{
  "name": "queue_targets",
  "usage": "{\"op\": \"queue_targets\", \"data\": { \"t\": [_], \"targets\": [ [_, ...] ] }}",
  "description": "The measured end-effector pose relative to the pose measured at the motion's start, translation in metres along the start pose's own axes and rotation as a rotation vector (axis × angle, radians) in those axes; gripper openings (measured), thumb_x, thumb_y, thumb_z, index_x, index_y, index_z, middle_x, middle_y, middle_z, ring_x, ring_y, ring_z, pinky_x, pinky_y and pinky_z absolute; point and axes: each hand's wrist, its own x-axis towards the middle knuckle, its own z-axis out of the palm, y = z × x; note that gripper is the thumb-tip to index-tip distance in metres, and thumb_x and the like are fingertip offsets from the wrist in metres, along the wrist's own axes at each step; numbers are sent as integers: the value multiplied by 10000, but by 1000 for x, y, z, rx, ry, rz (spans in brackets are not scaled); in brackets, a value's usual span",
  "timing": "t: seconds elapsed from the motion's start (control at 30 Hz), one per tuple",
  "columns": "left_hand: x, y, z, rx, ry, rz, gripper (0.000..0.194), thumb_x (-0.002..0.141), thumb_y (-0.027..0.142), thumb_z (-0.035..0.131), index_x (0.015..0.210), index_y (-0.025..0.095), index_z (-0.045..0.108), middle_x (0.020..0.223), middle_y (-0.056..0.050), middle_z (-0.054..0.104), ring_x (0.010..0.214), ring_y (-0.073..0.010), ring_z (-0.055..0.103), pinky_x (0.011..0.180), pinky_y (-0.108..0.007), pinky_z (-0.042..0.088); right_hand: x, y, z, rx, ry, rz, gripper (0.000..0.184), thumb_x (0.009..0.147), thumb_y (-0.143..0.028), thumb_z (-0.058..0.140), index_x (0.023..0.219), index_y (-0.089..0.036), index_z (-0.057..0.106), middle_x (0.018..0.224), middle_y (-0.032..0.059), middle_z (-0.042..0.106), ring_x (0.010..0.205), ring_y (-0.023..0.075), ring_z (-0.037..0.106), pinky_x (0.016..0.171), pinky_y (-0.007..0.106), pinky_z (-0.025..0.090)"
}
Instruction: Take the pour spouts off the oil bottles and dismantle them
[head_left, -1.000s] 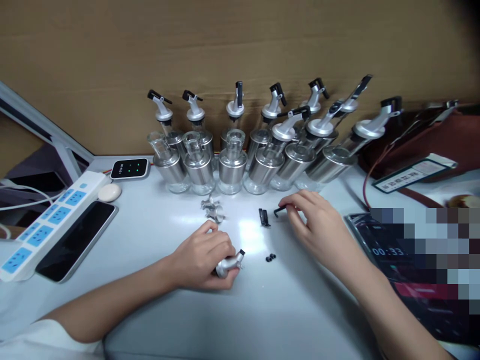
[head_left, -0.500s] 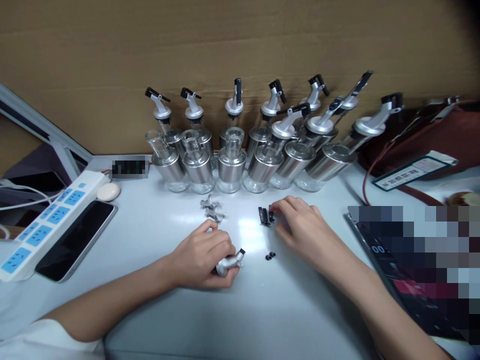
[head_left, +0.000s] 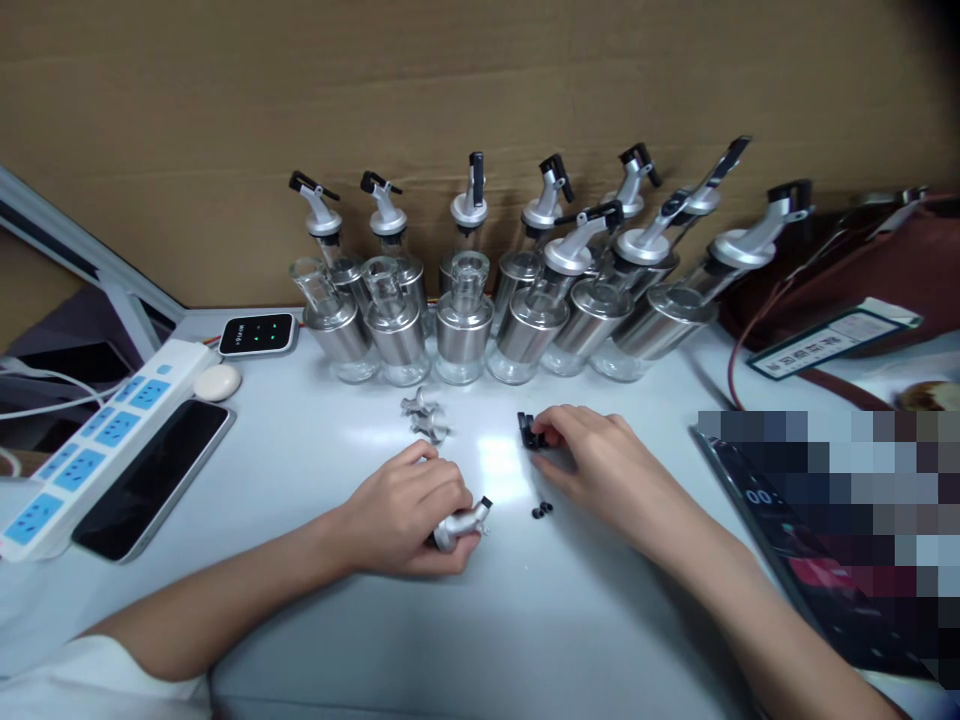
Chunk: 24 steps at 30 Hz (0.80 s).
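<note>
Our left fingers (head_left: 448, 491) clamp a curved silvery-metal pourer (head_left: 459, 525), while our right fingers (head_left: 561, 419), grip unclear, could scatter slim black plastic levers (head_left: 523, 430) by overreaching.

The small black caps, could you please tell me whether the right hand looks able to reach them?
Probably yes: the small black caps lie close to the right hand, with nothing seen between, though it is at the black levers.

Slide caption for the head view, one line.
Left hand holds a pourer, right hand at the black levers, bottles standing behind.
</note>
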Motion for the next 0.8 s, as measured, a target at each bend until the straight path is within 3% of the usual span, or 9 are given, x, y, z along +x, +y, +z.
{"op": "queue_targets", "data": {
  "t": [0.23,0.47,0.8],
  "targets": [
    [0,0,1,-7,-5,1,55,797,181,490,801,184,435,625,18,543,558,-112,468,615,-267,431,0,1,2,17,6,-26,204,784,-105,610,976,-165,579,802,33,639,765,228,604,692,352,436],
    [0,-1,1,-8,-2,-1,55,798,185,490,801,183,435,626,15,537,558,-114,461,607,-268,436,2,4,6,49,55,-87,214,789,-87,607,998,-130,601,918,85,635,886,263,599,774,400,489],
    [0,-1,2,-17,-4,-2,59,801,192,496,792,183,439,622,12,539,554,-118,467,603,-271,442,2,8,8,62,84,-157,175,818,-78,592,977,-132,641,932,95,634,901,270,596,797,439,510]
  ]
}}
